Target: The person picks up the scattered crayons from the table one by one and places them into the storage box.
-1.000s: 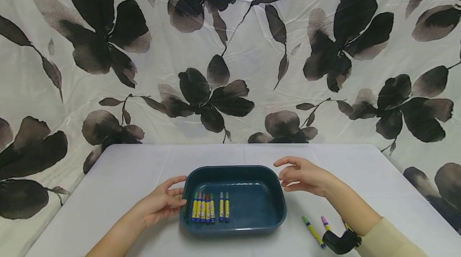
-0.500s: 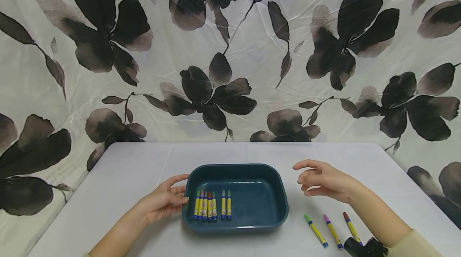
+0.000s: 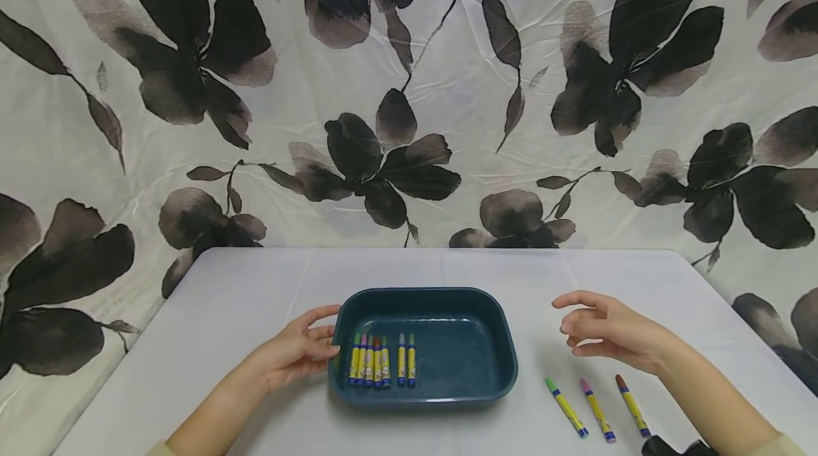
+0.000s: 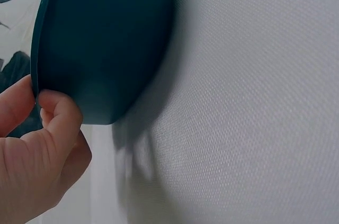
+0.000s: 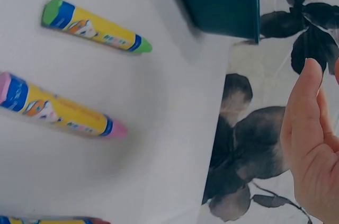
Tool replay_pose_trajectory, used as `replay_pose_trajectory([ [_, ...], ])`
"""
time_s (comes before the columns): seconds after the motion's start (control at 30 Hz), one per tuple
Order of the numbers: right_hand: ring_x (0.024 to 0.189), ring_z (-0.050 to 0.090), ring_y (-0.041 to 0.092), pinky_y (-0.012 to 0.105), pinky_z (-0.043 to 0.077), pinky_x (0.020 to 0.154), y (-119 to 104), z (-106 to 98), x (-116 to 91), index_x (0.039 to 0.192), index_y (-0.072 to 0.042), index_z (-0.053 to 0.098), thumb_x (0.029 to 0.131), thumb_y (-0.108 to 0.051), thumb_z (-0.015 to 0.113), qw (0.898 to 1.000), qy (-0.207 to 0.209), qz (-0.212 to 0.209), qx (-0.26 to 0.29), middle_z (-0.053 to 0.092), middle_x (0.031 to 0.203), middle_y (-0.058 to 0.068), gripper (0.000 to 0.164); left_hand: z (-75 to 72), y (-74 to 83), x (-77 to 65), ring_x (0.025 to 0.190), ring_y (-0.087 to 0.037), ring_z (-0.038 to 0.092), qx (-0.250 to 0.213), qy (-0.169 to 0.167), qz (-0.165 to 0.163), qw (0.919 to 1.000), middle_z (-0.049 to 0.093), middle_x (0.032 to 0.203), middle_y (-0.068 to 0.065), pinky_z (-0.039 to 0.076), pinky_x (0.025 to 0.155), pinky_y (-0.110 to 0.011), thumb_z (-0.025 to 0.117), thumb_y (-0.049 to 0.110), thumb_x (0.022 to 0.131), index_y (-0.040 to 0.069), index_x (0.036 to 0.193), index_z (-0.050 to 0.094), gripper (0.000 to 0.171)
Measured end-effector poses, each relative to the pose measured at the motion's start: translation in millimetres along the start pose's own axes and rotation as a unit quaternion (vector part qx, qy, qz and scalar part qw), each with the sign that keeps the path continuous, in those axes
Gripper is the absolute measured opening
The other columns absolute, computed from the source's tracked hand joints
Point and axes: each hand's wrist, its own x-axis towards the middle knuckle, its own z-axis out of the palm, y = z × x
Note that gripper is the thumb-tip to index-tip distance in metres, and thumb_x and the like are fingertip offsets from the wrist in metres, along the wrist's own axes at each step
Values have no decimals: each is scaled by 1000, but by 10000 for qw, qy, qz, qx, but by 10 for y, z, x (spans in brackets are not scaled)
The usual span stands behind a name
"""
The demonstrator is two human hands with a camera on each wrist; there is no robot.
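Observation:
A dark teal rectangular tray (image 3: 447, 403) sits on the white table. My left hand (image 3: 299, 353) holds it at its left end; in the left wrist view the thumb and a bent finger pinch the rim. Inside the tray, several crayons (image 3: 369, 362) lie side by side at the left, with a pair of crayons (image 3: 406, 362) a little apart from them. My right hand (image 3: 610, 328) hovers with loose fingers to the right of the tray, holding nothing. Below it on the table lie a green crayon (image 3: 566, 408), a pink crayon (image 3: 598, 411) and a brown-red crayon (image 3: 632, 406).
The white table (image 3: 268, 271) ends at a straight back edge. Behind it hangs a pale cloth (image 3: 281, 51) printed with dark flowers. A black wrist device (image 3: 677, 447) shows at the bottom edge, by the right forearm.
My right hand has drawn away from the tray's right side, moving rightward, so the brown-red crayon shows fully. My left hand stays on the tray; the whole head view has shifted slightly.

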Motion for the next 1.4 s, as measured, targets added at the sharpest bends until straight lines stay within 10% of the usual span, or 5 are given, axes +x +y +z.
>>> replay_pose_trajectory([
  [1.4, 76, 61, 12, 23, 53, 66, 610, -498, -382, 111, -16, 57, 91, -7, 56, 9938, 252, 1046, 294, 65, 86, 3, 22, 15, -8, -14, 92, -17, 53, -286, -142, 62, 9995, 45, 110, -12, 50, 76, -27, 49, -18, 84, 4, 146, 9, 77],
])
